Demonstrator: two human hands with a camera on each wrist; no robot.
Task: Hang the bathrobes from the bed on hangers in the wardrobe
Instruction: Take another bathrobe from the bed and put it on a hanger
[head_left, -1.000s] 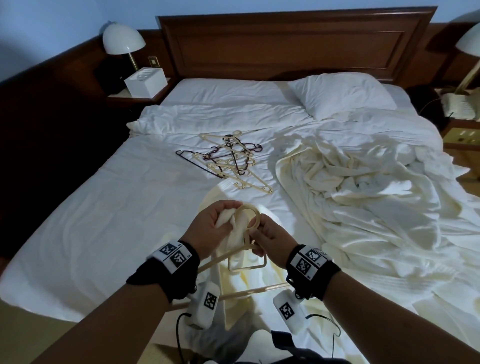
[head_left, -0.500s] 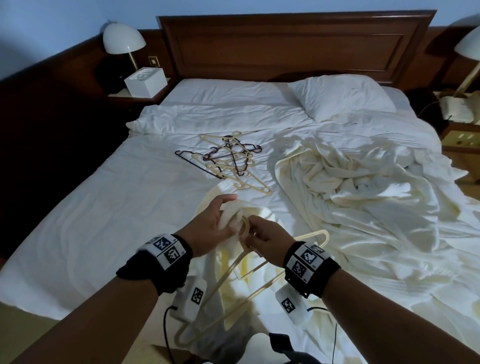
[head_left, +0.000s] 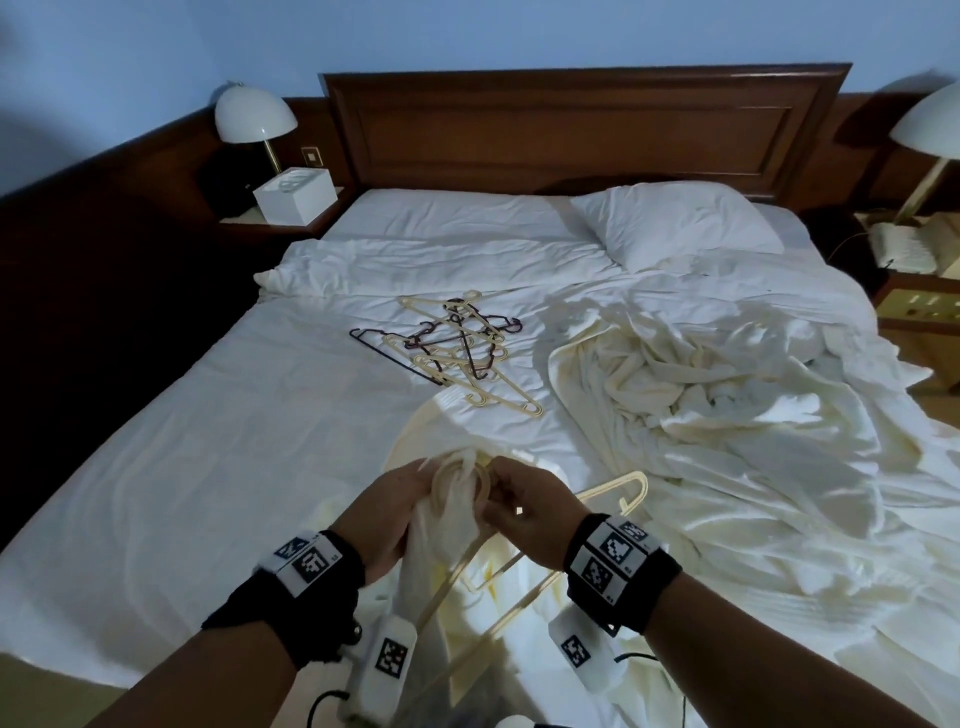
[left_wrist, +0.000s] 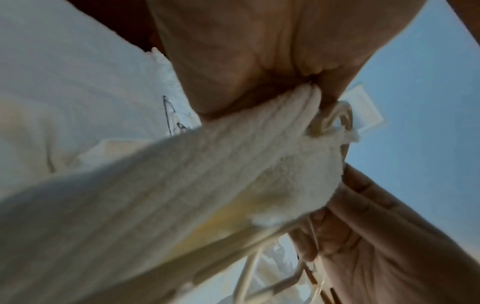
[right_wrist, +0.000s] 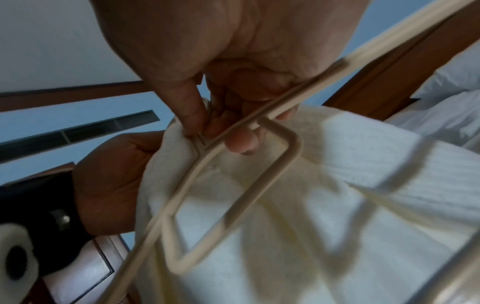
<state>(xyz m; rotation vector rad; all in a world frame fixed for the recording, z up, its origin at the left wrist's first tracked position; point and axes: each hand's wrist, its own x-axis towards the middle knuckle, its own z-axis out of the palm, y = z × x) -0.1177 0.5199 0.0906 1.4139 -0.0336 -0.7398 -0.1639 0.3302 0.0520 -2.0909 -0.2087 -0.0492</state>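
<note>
Over the foot of the bed my left hand (head_left: 402, 499) grips a bunched fold of a cream bathrobe (head_left: 447, 525), which hangs down toward the floor. My right hand (head_left: 511, 501) pinches a beige plastic hanger (head_left: 613, 491) at its neck, right against the cloth. In the right wrist view the thumb and fingers (right_wrist: 192, 115) clamp the hanger (right_wrist: 275, 127) where the bars meet, the robe (right_wrist: 324, 164) draped behind it. The left wrist view shows the robe (left_wrist: 207, 174) squeezed in my left hand and the hanger's hook (left_wrist: 340, 117) poking out. More cream bathrobes (head_left: 701, 395) lie heaped on the bed's right side.
A tangle of beige and dark hangers (head_left: 457, 343) lies mid-bed. A pillow (head_left: 675, 223) sits before the wooden headboard (head_left: 582, 130). Nightstands with white lamps (head_left: 254, 114) flank the bed; a white box (head_left: 293, 195) stands on the left one. The wardrobe is out of view.
The hanger has tilted: its hook now sits low in the cloth and one shoulder sticks out to the right. Both hands stay close together on robe and hanger.
</note>
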